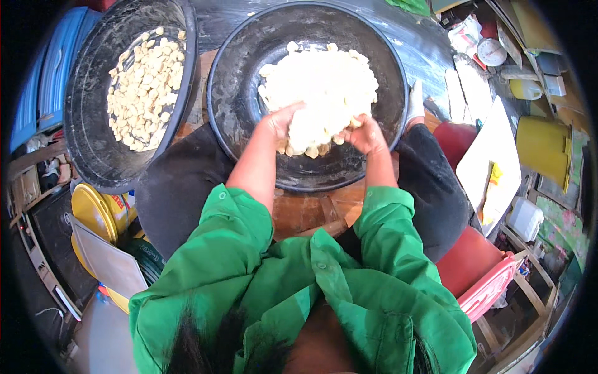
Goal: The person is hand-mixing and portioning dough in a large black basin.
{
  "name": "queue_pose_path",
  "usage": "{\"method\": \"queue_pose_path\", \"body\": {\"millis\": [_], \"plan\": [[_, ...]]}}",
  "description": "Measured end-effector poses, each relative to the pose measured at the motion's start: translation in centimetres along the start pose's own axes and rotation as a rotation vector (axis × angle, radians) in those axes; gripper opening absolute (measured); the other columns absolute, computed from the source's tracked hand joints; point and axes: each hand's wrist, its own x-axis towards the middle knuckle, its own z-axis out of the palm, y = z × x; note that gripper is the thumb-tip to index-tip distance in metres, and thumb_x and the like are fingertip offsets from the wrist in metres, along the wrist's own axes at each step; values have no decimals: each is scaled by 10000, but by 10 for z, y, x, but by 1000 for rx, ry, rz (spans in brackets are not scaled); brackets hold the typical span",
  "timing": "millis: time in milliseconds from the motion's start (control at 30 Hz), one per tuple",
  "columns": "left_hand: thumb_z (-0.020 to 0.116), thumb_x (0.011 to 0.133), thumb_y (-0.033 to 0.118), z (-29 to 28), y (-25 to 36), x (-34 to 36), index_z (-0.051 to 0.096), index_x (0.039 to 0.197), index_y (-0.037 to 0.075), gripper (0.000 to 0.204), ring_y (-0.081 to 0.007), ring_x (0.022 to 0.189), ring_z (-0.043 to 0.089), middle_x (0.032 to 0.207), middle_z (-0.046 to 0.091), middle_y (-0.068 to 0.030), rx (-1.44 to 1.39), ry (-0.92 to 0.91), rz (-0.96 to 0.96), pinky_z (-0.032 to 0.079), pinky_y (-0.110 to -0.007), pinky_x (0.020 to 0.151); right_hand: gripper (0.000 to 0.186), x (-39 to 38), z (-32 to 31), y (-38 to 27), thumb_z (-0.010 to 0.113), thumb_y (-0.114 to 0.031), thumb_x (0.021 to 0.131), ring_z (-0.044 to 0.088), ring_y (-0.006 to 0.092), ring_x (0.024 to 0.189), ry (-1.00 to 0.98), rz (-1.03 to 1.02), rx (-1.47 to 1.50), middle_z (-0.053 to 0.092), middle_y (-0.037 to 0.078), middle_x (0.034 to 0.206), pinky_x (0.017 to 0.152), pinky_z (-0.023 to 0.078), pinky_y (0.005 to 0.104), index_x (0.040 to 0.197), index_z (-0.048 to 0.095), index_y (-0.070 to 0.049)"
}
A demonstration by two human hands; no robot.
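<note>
Left hand (285, 120) has curved fingers at the big pile of pale lumps (324, 81), which lies toward 1 o'clock from it. My camera shows the right hand (365, 133) bent there too, with the pile toward 10 o'clock. Bright light hides some fingertips, so I can't tell if either hand pinches lumps. The pile sits in a round black basin (240, 87); a black tub (87, 118) is at 9 o'clock.
</note>
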Motion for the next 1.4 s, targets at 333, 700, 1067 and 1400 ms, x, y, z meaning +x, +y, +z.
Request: {"method": "queue_pose_path", "body": {"millis": [333, 700, 1067, 1400], "plan": [[434, 848, 475, 21, 14, -14, 507, 1176, 14, 570, -238, 964, 594, 1090, 596, -138, -203, 74, 269, 490, -373, 819, 406, 7, 22, -36, 562, -125, 777, 597, 226, 845, -91, -86, -147, 579, 112, 968, 753, 509, 381, 1150, 448, -11], [549, 825, 434, -69, 35, 31, 562, 952, -10, 462, -273, 788, 602, 855, 619, -138, 65, 689, 502, 483, -415, 752, 478, 87, -115, 45, 525, -232, 825, 525, 260, 1002, 838, -479, -653, 557, 165, 1073, 859, 409, 374, 1221, 384, -4], [452, 872, 464, -58, -70, 14, 553, 1130, 55, 494, -216, 897, 597, 1048, 620, -95, 219, 517, -164, 467, -362, 803, 471, 66, 16, 143, 581, -351, 823, 599, 315, 893, 228, 190, -350, 558, 108, 1163, 783, 496, 424, 1187, 496, -64], [604, 814, 267, 11, 16, -64, 528, 1097, 115, 330, -169, 789, 605, 888, 613, -37, 284, 121, 51, 521, -348, 606, 338, 15, 60, 67, 543, -169, 854, 623, 212, 856, -234, 115, -87, 596, 108, 1017, 720, 538, 342, 1157, 469, -40]]}}
